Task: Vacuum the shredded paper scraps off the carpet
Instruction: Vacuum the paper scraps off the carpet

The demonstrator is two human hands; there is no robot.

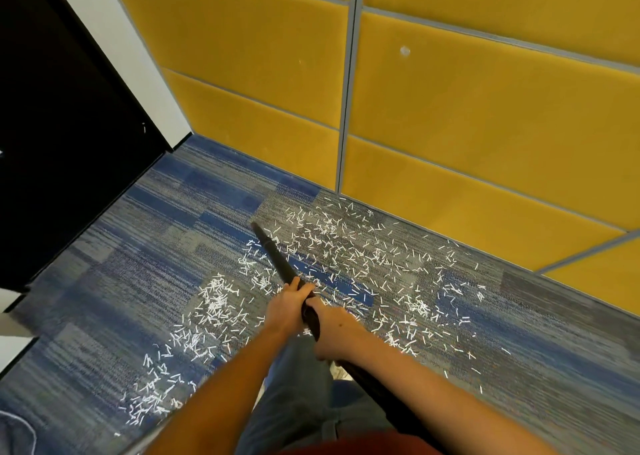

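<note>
A black door (59, 125) stands at far left; the blue-grey carpet (138, 264) spreads from it to the wall; white paper scraps (214, 302) lie strewn over the carpet's middle and right, thickest beside the hands; the left hand (287, 307) curls round the black vacuum wand (278, 262), just ahead of the right hand (337, 335), which clasps it too; the wand's tip points down among the scraps, near the yellow wall panels (485, 125).
</note>
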